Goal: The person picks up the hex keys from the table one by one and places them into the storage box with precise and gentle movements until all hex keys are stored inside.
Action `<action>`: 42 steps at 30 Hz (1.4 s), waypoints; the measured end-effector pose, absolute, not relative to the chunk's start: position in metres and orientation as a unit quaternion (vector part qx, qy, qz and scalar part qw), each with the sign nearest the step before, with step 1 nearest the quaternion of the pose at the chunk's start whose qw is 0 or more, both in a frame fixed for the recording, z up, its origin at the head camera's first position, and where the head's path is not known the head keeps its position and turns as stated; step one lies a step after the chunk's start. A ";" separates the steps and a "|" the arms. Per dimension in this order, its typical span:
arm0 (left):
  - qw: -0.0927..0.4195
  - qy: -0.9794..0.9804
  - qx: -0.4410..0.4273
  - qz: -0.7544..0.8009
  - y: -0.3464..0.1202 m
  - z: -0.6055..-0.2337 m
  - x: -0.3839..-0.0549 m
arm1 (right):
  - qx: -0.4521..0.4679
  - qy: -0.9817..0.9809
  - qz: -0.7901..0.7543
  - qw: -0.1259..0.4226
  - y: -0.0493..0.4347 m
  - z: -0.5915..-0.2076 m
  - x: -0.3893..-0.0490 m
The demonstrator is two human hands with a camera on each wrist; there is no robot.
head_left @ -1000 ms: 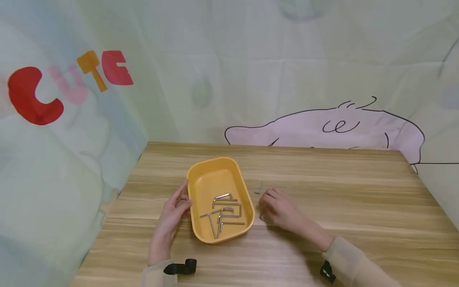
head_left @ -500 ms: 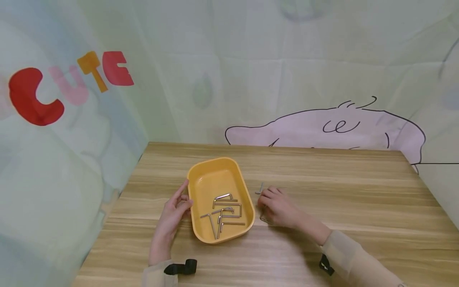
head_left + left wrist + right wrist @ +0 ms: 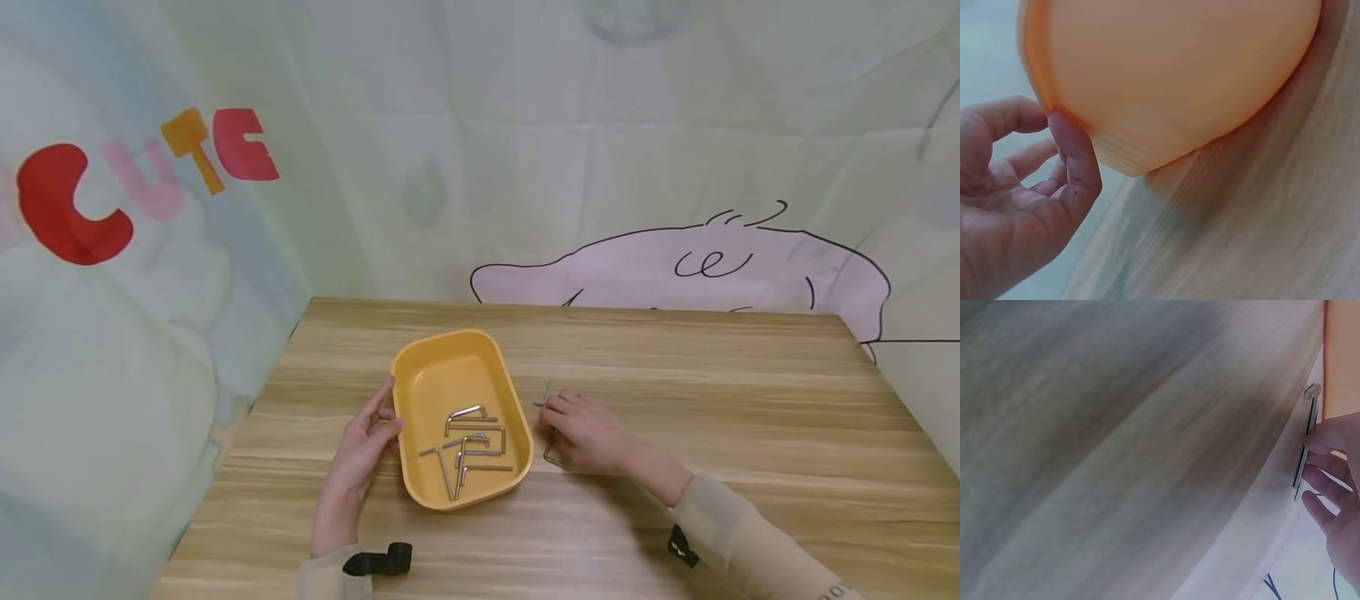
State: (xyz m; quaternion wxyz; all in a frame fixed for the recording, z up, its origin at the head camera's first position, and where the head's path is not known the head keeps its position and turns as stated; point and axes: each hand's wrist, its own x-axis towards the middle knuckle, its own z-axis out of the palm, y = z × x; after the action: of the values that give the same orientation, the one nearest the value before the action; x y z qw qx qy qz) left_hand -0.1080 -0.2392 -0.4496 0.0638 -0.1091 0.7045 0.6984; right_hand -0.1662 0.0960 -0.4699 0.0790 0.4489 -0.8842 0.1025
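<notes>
A yellow rectangular tray point(image 3: 431, 362) with rounded corners sits left of the table's middle, holding several metal L-shaped hex keys point(image 3: 487, 468) in its near part. My left hand point(image 3: 360, 446) grips its left side, thumb and forefinger at the rim; the left wrist view shows the fingertips against the tray wall point(image 3: 1166, 69). To the right of the tray, my right hand point(image 3: 585, 429) pinches another hex key point(image 3: 553, 459), partly hidden by the fingers. That key's long arm shows between thumb and fingers in the right wrist view.
One loose small hex key point(image 3: 540, 404) lies on the wooden table point(image 3: 712, 375), just beyond my right fingertips. A printed cloth backdrop point(image 3: 525, 183) rises behind the table's far edge. Each wrist carries a black strap mount point(image 3: 382, 560).
My right hand has shifted very slightly, and more of the hex key's bent end shows under it. The left hand and tray have stayed put.
</notes>
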 end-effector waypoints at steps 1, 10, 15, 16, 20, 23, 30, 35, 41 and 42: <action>0.064 0.705 -0.109 0.698 -0.239 -0.450 -0.108 | 0.449 -0.884 0.102 0.077 0.096 -0.470 -0.166; 0.063 0.705 -0.110 0.698 -0.240 -0.451 -0.107 | 0.434 -0.890 0.119 0.076 0.100 -0.471 -0.165; 0.062 0.704 -0.108 0.699 -0.240 -0.451 -0.107 | 0.417 -0.899 0.115 0.070 0.101 -0.471 -0.165; 0.061 0.704 -0.106 0.700 -0.241 -0.452 -0.107 | 0.414 -0.900 0.114 0.070 0.101 -0.471 -0.164; 0.062 0.705 -0.097 0.700 -0.241 -0.452 -0.107 | 0.406 -0.904 0.115 0.072 0.102 -0.471 -0.164; 0.063 0.707 -0.097 0.698 -0.240 -0.451 -0.107 | 0.403 -0.906 0.107 0.074 0.103 -0.471 -0.163; 0.062 0.708 -0.097 0.696 -0.240 -0.449 -0.107 | 0.405 -0.905 0.082 0.099 0.102 -0.472 -0.161; 0.063 0.708 -0.096 0.697 -0.239 -0.449 -0.108 | 0.408 -0.901 0.067 0.131 0.101 -0.473 -0.160; 0.064 0.706 -0.097 0.699 -0.240 -0.449 -0.107 | 0.401 -0.905 0.061 0.129 0.099 -0.471 -0.158; 0.063 0.706 -0.096 0.699 -0.240 -0.449 -0.107 | 0.400 -0.906 0.062 0.127 0.099 -0.470 -0.157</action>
State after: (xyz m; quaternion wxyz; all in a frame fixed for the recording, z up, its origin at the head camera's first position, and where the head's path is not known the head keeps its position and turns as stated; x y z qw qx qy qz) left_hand -0.1075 -0.2395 -0.4492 0.0634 -0.0964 0.7057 0.6990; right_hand -0.1573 0.0991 -0.4704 0.1274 0.3995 -0.9057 0.0618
